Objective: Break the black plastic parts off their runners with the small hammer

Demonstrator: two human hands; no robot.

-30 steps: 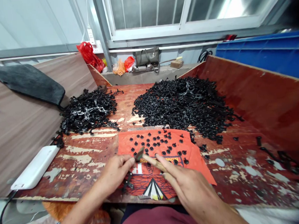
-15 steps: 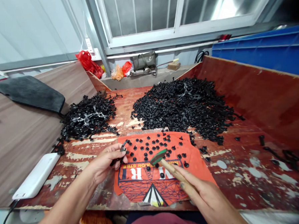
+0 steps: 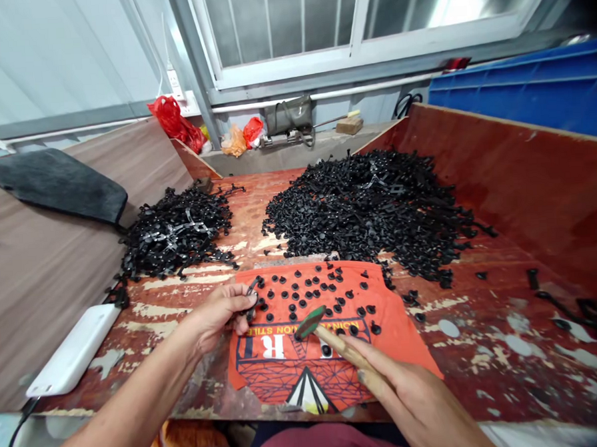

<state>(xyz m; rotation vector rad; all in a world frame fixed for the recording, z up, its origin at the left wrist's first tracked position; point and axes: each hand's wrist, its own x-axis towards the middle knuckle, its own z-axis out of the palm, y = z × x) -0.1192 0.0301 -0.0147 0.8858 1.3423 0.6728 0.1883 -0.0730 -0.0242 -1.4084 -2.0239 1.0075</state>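
Holding a small hammer by its wooden handle, the right hand keeps the green head just above the orange cloth, over the scattered black buttons. The left hand is closed on a black plastic strip at the cloth's left edge, fingers pinched around it.

Compared with a second ago, the left hand has moved from the near edge of the cloth, where hammer and strip met, up and left toward the far corner; in the last half second it barely shifted. The hammer has drawn back and lifted slightly, so that strike looks finished and the strip is being carried clear.

Two black heaps lie farther back on the red bench, and a white power bank sits at the left.
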